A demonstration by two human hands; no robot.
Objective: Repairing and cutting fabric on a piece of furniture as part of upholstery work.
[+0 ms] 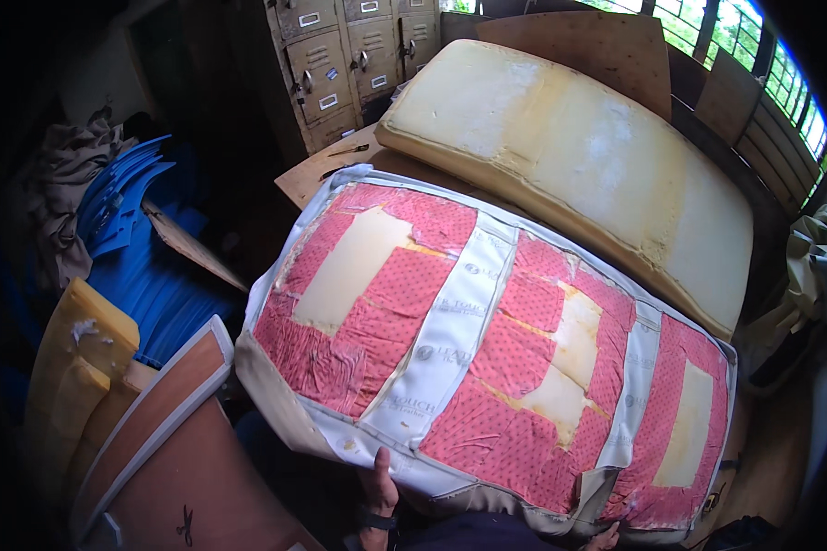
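Note:
A large seat cover (515, 363) lies inside out in front of me, its underside showing pink patterned lining, bare yellow foam patches and two white printed strips. Its beige outer edge (289, 404) folds round the near side. My left hand (381, 491), with a dark band at the wrist, grips this near edge, thumb upward; the other fingers are mostly hidden. Farther right, my right hand (604, 538) holds the same edge beside a loose beige flap (597, 491); only part of the hand shows. Behind the cover rests a thick yellow foam cushion (570, 138).
A wooden board (294, 188) with small tools lies at the far left of the cover. Metal lockers (326, 78) stand behind. At left are blue sheets (124, 207), foam pieces (73, 367) and a brown panel (193, 459) bearing scissors (186, 525). Curved boards (597, 46) lean near the windows.

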